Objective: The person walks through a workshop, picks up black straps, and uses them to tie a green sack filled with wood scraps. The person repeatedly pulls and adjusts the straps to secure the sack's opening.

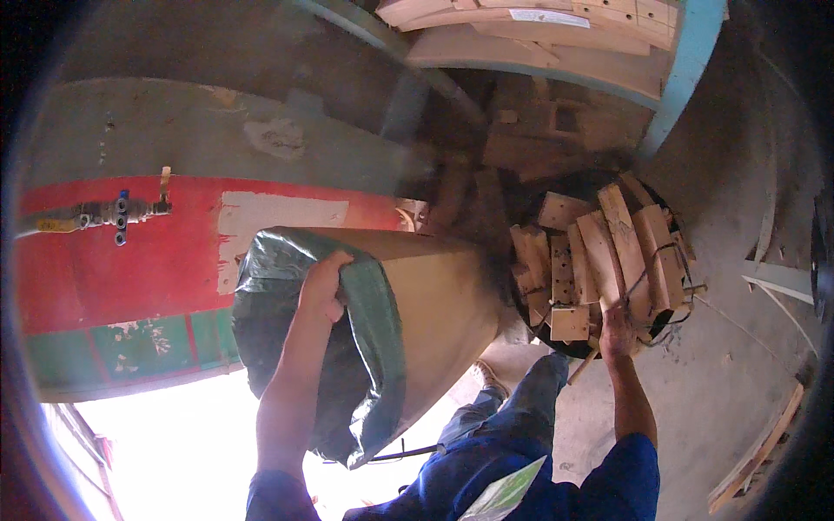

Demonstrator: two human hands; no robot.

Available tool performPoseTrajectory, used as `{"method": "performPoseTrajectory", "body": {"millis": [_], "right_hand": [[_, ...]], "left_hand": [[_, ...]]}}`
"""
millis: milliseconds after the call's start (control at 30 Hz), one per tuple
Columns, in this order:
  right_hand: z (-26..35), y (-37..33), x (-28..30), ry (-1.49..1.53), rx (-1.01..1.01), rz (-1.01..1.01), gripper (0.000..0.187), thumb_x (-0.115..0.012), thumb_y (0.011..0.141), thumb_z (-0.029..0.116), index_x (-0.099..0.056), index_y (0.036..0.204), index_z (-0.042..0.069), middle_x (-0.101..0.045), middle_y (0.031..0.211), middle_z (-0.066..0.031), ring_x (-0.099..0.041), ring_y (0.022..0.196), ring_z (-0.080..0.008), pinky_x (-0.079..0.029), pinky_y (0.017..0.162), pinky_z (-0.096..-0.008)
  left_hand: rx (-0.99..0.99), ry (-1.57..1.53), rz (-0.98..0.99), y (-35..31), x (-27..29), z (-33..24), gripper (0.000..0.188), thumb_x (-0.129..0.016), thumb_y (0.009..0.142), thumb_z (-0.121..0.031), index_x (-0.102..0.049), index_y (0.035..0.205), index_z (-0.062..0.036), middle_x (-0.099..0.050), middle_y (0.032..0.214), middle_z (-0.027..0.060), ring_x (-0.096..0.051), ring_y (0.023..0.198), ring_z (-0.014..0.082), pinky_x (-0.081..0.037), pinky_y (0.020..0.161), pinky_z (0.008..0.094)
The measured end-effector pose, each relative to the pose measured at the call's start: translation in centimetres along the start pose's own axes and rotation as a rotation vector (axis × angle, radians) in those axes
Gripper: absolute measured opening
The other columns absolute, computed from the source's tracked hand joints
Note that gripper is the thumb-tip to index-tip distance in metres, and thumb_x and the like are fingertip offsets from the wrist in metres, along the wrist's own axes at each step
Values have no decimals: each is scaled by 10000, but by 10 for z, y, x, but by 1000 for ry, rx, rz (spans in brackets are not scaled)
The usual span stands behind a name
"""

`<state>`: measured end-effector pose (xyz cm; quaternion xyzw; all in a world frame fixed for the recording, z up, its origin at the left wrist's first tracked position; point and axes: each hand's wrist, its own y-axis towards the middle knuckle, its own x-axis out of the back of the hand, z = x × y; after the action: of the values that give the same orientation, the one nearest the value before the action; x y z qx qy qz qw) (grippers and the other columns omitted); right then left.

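Observation:
My left hand grips the folded-over rim of a green plastic sack. The sack's mouth gapes toward me, dark inside, and its body beyond the rim is tan. Off to the right, my right hand is closed around the near end of a curved wooden block; part of the fingers is hidden. That block lies among several others, some drilled with holes, heaped in a round dark container. A thin dark cord loops over the blocks on the right side.
At the left stands a red, green and grey wall with a valve and hose fitting. Above the container, a light-blue metal frame carries more wooden pieces. A wooden strip lies on the concrete floor at right.

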<state>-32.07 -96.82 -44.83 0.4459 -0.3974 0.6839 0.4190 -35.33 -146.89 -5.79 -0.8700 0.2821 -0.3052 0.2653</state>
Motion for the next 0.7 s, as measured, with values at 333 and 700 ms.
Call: {"method": "performPoseTrajectory", "body": {"millis": [333,700], "right_hand": [[91,11,43,643,196,-389,185,-693,933,90,-610,1095,62,-654,895,-135,-644,806,-330,-518,723,-450],[380,74,155,1447,619,461,248,-613,1000,232,-669,1152,43,-653,1188,-168,-654,1013,-286,-541,829,-427]], "left_hand": [[-200,240,6,-96,66,63,234,-678,935,-65,-649,1148,27,-697,1098,100,-684,993,216,-557,859,369],[-85,89,-20,-100,99,78,299,-633,1001,-110,-582,1277,-7,-687,1149,93,-681,1015,199,-576,865,346]]}}
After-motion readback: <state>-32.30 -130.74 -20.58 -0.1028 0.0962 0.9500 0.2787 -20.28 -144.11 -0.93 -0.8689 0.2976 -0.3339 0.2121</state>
